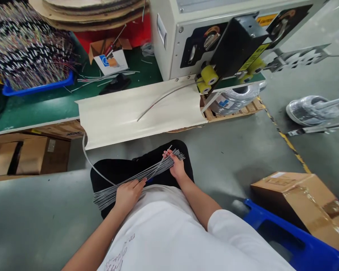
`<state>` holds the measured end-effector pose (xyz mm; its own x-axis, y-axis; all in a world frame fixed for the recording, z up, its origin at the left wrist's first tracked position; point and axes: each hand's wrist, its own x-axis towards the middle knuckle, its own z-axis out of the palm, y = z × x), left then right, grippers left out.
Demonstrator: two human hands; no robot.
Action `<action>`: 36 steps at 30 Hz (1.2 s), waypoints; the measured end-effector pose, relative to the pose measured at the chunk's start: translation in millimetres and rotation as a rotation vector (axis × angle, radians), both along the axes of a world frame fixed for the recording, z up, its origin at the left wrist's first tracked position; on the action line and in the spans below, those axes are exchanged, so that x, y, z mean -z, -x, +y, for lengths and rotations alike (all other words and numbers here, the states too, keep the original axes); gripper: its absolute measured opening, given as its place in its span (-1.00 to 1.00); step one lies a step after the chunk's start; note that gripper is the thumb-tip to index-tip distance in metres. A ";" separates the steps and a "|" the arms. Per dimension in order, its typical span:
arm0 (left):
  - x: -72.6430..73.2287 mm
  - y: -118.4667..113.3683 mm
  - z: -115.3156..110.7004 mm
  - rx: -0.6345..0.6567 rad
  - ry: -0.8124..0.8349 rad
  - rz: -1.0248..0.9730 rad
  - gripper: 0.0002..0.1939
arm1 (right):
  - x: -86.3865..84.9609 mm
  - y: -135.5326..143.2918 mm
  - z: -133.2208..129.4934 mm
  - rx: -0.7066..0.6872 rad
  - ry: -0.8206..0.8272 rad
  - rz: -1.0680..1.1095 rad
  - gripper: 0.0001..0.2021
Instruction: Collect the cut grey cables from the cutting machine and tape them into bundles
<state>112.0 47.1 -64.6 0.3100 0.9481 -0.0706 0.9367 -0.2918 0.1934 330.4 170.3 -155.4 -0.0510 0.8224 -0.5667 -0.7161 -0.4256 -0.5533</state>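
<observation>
- The bundle of thin, straight grey cables (161,166) lies slantwise across the lap in black trousers (107,165), just below the near edge of the curved cream trough (110,124).
- Left hand (128,194): fingers together, folded over the bundle toward its fanned end at the left knee; the thumb is hidden. A firm, even hold here should limit further fanning.
- Right hand (176,165): fingers curled around the other end near the right knee, thumb across the top. Loosening slightly would probably let uneven tips slide level.
- One stray grey cable (159,164) crosses the bundle at an angle near the right hand; it is best turned parallel before squeezing.
- A curved grey cable (92,165) runs from the trough's near left corner to the left hand. It should be guided gently, since a hard pull might kink it; whether it is gripped I cannot tell.
</observation>
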 end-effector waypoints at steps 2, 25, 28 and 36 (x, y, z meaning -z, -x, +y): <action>0.7 -1.0 0.3 0.003 0.002 -0.009 -0.64 | -0.4 -0.3 -0.3 -0.017 -0.005 -0.003 -0.71; 0.8 134.7 -44.9 -0.384 0.496 0.039 -0.39 | -2.0 -1.7 5.1 -0.026 -0.005 0.166 -0.80; -12.0 114.2 -20.0 -0.239 0.468 -0.043 -0.41 | -1.5 -2.6 5.7 -0.031 -0.020 0.172 -0.83; -90.2 31.0 127.7 0.092 -0.252 -0.092 -0.52 | -3.5 -0.9 4.7 -0.048 -0.033 0.138 -0.81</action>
